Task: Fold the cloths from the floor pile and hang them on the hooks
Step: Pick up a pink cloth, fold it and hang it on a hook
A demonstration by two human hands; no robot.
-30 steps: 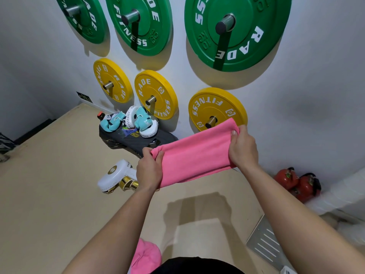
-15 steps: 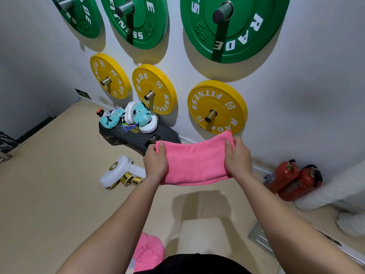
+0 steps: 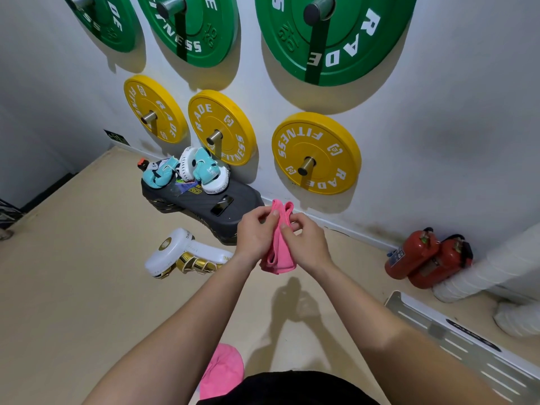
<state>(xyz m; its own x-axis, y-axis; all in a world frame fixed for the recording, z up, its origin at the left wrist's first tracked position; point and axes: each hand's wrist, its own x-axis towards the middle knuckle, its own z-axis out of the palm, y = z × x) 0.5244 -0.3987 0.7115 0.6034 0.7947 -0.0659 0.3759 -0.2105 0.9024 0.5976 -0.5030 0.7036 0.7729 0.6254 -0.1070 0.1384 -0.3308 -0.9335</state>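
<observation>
A pink cloth (image 3: 280, 252) hangs folded in half between my two hands in front of the wall. My left hand (image 3: 255, 232) pinches its upper left edge and my right hand (image 3: 304, 241) pinches the upper right edge, the two hands almost touching. More pink cloth (image 3: 223, 372) lies on the floor by my body. Metal pegs stick out of the wall through weight plates; the nearest peg (image 3: 306, 165) holds a yellow plate (image 3: 317, 152) just above my hands.
Green plates (image 3: 336, 33) hang higher on the wall. On the floor lie a black pad (image 3: 204, 204) with teal and white mitts (image 3: 201, 168), a white and gold mitt (image 3: 181, 254), two red extinguishers (image 3: 426, 257), a white hose (image 3: 493, 273) and a metal tray (image 3: 455, 331).
My hands have come together, folding the stretched pink cloth in half so it now hangs as a narrow strip. The view has tipped slightly downward.
</observation>
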